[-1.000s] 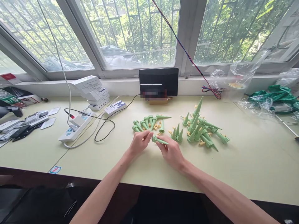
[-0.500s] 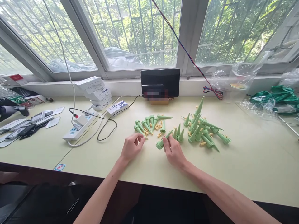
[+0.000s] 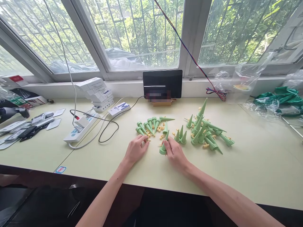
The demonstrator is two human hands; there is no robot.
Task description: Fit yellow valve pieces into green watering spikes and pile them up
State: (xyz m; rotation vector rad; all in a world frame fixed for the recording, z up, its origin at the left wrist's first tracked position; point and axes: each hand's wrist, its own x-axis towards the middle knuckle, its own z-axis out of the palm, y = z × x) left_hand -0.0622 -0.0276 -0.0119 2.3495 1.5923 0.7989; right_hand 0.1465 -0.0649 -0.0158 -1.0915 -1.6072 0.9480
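My right hand (image 3: 175, 153) is closed around a green plastic watering spike (image 3: 163, 147). Its tip points up and its wide ribbed cap is down, near the table; a small yellow stem shows at its left side. My left hand (image 3: 136, 149) has thumb and fingers drawn together at the small yellow valve pieces (image 3: 153, 136). Whatever lies between those fingertips is too small to make out. Behind the left hand lies a row of green spikes (image 3: 148, 125). Beyond the right hand, a few spikes (image 3: 181, 135) stand on their caps.
On the right is a heap of green spikes (image 3: 203, 132) mixed with yellow pieces. A black tablet (image 3: 162, 82) leans at the window. To the left are a power strip (image 3: 81, 129), stacked white boxes (image 3: 96, 91) and cables. Clear plastic bags (image 3: 246, 78) lie far right.
The spike in my right hand has swung from a slant to nearly upright, its cap moving slightly toward me. My left hand has shifted a little to the right, beside the yellow pieces.
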